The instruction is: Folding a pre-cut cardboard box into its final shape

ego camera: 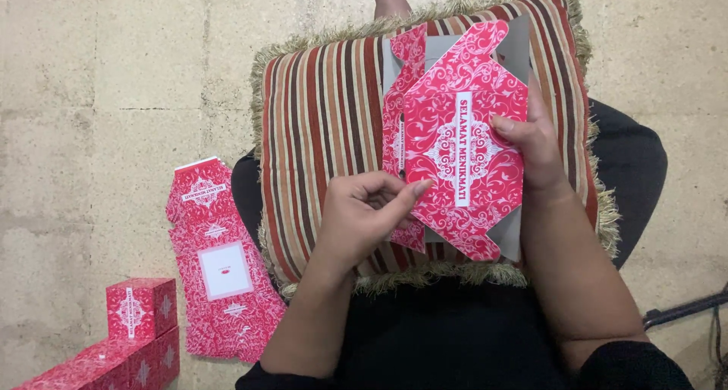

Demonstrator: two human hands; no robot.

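A flat red carton blank with white swirl pattern (pixel 462 143) lies partly folded on a striped cushion (pixel 326 117) on my lap. My left hand (pixel 362 212) pinches the blank's lower left edge between thumb and fingers. My right hand (pixel 535 143) holds its right side, thumb pressed on the printed face. Grey inner flaps of the blank show at the top and the lower right.
A stack of flat red blanks (pixel 220 265) lies on the tiled floor to the left. Folded red boxes (pixel 140 306) stand at the lower left corner. A dark cable or rod (pixel 682 308) runs at the right edge.
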